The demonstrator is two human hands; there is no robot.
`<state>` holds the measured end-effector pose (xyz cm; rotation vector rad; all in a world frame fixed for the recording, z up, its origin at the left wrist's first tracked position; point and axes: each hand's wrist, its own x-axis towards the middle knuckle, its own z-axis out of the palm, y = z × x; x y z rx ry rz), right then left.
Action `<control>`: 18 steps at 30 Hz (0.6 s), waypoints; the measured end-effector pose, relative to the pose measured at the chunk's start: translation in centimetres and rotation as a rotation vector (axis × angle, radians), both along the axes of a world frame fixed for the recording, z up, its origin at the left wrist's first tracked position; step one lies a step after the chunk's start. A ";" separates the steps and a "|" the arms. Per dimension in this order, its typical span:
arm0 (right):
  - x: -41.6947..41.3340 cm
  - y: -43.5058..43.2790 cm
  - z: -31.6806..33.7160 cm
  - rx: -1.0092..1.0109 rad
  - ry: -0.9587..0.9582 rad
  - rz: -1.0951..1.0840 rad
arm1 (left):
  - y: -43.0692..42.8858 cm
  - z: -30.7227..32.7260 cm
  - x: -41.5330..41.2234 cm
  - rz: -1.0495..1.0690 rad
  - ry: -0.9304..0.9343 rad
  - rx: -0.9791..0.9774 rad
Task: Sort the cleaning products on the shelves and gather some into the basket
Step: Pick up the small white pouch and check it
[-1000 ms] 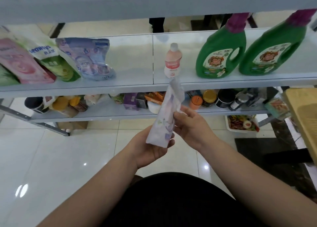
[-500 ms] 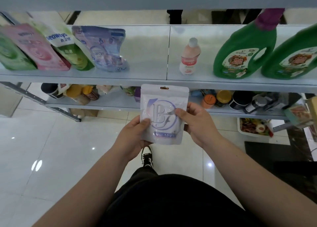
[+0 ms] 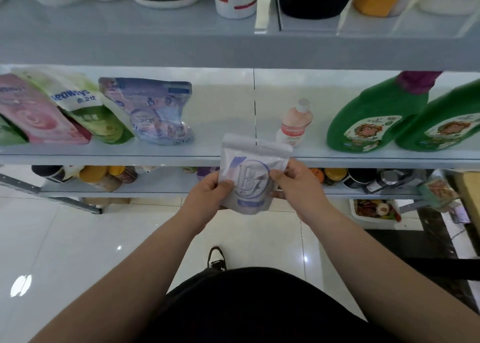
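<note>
I see my left hand (image 3: 207,194) and right hand (image 3: 298,187) both pinching the small white-and-lilac plastic pouch (image 3: 253,174), upright, at 12 o'clock.

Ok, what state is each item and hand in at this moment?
White pouch: held upright in front of the shelves, top closed.
Left hand: grips the pouch's left edge.
Right hand: pinches its right edge.
Pink bottle: upright, capped, on the middle shelf.
Green jug: standing, purple cap on.
Second green jug: standing, cap hidden.
Blue pouch: standing, crumpled.
</note>
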<state>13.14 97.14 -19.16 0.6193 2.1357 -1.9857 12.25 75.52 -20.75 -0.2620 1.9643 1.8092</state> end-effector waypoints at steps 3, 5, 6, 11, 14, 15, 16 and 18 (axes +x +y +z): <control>-3.0 -1.0 -0.3 0.154 0.011 0.005 | -1.4 -0.2 -3.7 -0.130 0.127 -0.276; -4.7 -1.8 -0.6 0.244 0.023 -0.018 | -2.3 -0.5 -5.6 -0.221 0.205 -0.411; -5.5 -2.1 -0.7 0.251 0.032 -0.040 | -2.8 -0.8 -6.4 -0.260 0.243 -0.452; -9.3 -3.4 -1.8 0.436 0.073 -0.066 | -5.5 -3.5 -9.0 -0.565 0.466 -0.869; -11.3 -4.2 -2.2 0.428 0.094 -0.058 | -6.9 -4.9 -9.9 -0.724 0.535 -1.042; -12.0 -4.5 -2.4 0.421 0.096 -0.047 | -7.2 -5.2 -10.3 -0.769 0.543 -1.089; -12.6 -4.7 -2.4 0.423 0.099 -0.038 | -7.4 -5.5 -10.5 -0.805 0.539 -1.123; -13.6 -5.4 -2.6 0.443 0.100 -0.030 | -7.7 -5.9 -10.9 -0.860 0.541 -1.182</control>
